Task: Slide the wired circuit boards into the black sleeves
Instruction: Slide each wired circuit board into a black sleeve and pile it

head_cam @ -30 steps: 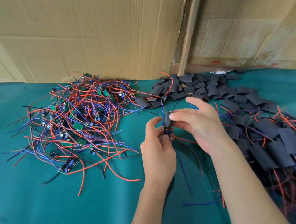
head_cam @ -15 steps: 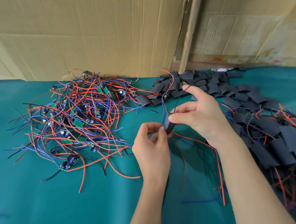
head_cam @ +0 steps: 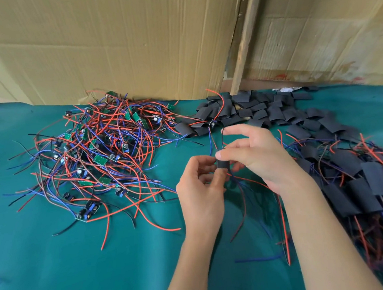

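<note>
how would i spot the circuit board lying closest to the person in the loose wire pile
Start at the tangle of red, blue and black wires on the left half of the green table. Follow its near edge toward the person. The circuit board lies there flat and apart from the green boards deeper in the heap, showing dark blue and black components on top, with a red wire trailing right.

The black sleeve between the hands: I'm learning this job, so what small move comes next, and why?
Probably pull the wires through so the board seats fully. The right hand pinches the black sleeve, the left hand holds its lower end, and wires trail out below.
</note>
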